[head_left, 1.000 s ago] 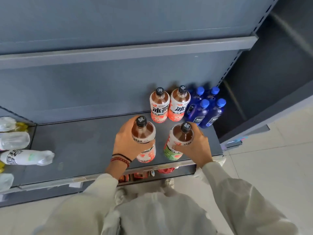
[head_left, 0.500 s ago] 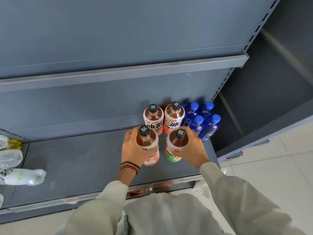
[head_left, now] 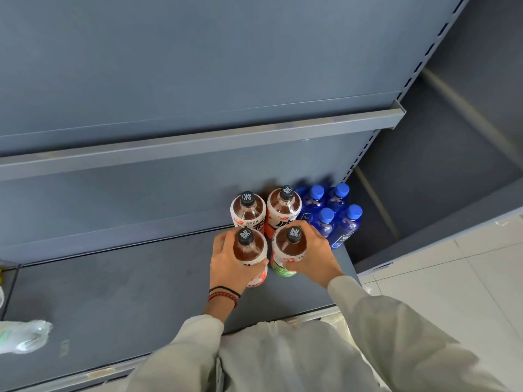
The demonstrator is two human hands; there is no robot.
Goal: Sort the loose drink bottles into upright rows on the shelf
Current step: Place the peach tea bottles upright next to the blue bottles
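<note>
One tea bottle (head_left: 249, 251) is gripped by the left hand (head_left: 227, 263), its twin (head_left: 288, 250) by the right hand (head_left: 315, 257), both upright on the shelf (head_left: 141, 292) at 6 o'clock of the back pair (head_left: 248, 212). They should be pushed flush, kept vertical, then released.

Stock count: nine bottles visible.
Four black-capped tea bottles (head_left: 249, 213); four blue bottles (head_left: 349, 227) with blue caps; one pale bottle (head_left: 22, 335) at left edge.
</note>
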